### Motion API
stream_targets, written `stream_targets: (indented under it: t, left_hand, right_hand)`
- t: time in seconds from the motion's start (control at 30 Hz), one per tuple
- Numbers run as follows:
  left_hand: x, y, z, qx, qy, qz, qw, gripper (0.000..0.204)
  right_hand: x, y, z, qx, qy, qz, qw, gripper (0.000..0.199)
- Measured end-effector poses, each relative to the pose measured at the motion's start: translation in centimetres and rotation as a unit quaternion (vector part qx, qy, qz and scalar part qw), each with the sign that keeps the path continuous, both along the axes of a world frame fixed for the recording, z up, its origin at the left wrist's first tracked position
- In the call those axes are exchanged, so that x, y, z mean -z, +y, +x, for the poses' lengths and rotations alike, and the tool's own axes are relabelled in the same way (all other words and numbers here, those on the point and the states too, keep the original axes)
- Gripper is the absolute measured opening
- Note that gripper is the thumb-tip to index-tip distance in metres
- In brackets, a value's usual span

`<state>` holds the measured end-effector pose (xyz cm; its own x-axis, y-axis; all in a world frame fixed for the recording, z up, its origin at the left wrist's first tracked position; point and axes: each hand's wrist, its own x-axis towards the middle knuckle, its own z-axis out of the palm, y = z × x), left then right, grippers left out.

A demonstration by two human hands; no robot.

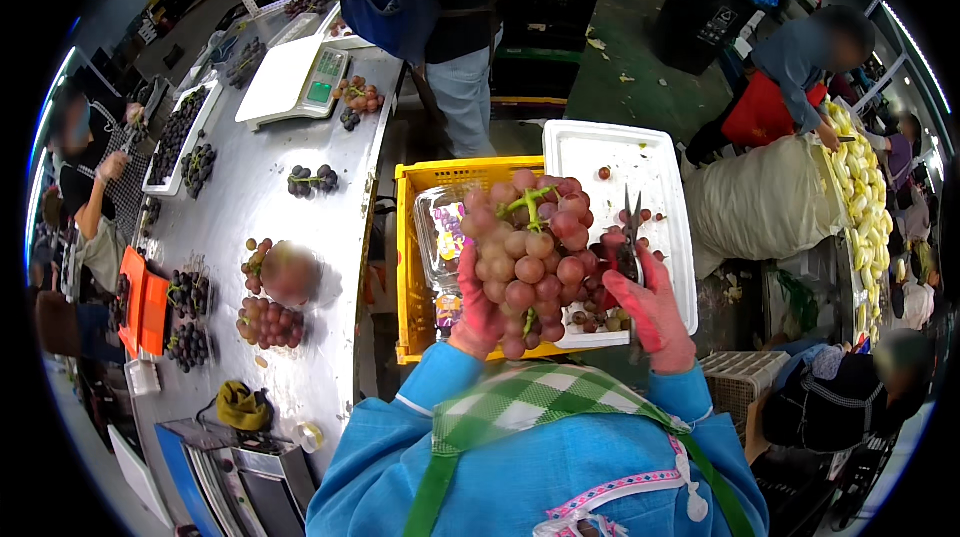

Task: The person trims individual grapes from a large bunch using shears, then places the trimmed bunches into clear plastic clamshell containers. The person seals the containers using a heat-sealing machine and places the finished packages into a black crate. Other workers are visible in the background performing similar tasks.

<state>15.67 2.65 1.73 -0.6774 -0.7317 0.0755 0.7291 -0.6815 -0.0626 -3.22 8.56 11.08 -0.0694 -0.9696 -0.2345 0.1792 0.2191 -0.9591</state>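
Note:
A large bunch of reddish-pink grapes [530, 255] with a green stem is held up in front of me. My left hand [476, 305], in a pink glove, is closed on its left side. On the right, my gloved right hand [652, 311] grips slim pointed scissors [629, 255], their blades pointing up and away beside the bunch. Below lie a yellow crate [410, 267] holding clear clamshell packs [436, 227] and a white foam tray [682, 237] with loose grapes and trimmings. The bunch hides part of both.
A metal table [330, 207] runs along the left with dark and red grape bunches, a scale [290, 87] and an orange tray [145, 302]. A person [440, 17] stands ahead beside stacked black crates [545, 7]. To the right, another person leans near a wrapped bale [765, 202] and yellow produce [862, 217].

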Motion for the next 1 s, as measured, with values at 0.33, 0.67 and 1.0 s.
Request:
stream_targets:
  t: [0.33,0.67,1.0]
  left_hand:
    - [-1.2,2.2,2.5,-0.176,-0.263,-0.031,0.948,0.081]
    - [-0.6,-0.8,8.2,-0.335,-0.274,-0.047,0.9,0.074]
    - [2.4,-13.1,25.3,-0.515,-0.178,-0.122,0.83,0.069]
  right_hand:
    - [1.7,0.0,-0.8,-0.073,0.121,-0.016,0.99,0.048]
    - [4.2,0.1,2.9,-0.107,0.147,0.047,0.982,0.045]
    - [5.4,-1.5,6.6,-0.124,0.209,0.023,0.97,0.041]
